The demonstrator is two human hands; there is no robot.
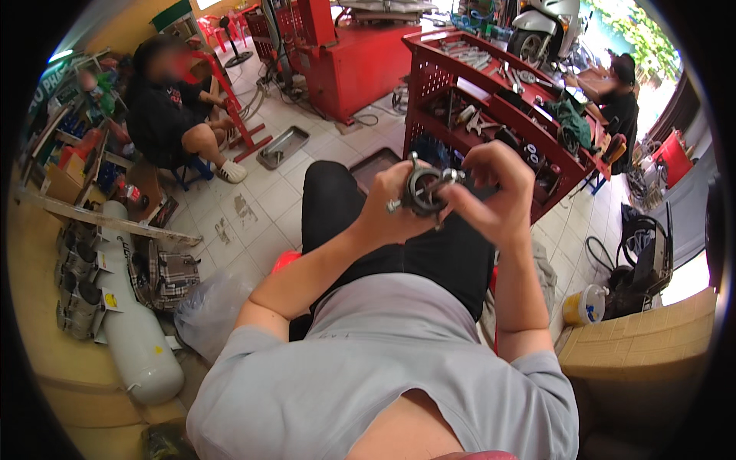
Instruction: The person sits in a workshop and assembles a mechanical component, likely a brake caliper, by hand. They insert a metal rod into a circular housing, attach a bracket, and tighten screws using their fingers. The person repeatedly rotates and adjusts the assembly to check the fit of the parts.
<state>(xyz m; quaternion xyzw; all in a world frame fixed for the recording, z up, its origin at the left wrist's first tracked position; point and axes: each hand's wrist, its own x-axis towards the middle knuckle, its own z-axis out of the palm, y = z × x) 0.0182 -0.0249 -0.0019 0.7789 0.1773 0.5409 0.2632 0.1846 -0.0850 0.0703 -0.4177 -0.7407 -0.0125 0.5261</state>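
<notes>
Above my lap, my left hand (389,205) is closed around a dark, round metal part (418,192) with a ring-shaped opening and several bolts sticking out of it. My right hand (498,192) comes from the other side with bent fingers. Its thumb and fingertips are at a shiny silver piece (451,176) at the part's right side, in a pinch. The exact kind of the part cannot be made out, and the left fingertips are hidden behind it.
A red tool cart (429,84) with wrenches stands ahead right. Beyond it is a red machine (356,73). Metal trays (284,146) lie on the tiled floor. People sit at left and far right. A white cylinder (138,330) and plastic bag (211,310) lie left; a bucket (584,305) stands right.
</notes>
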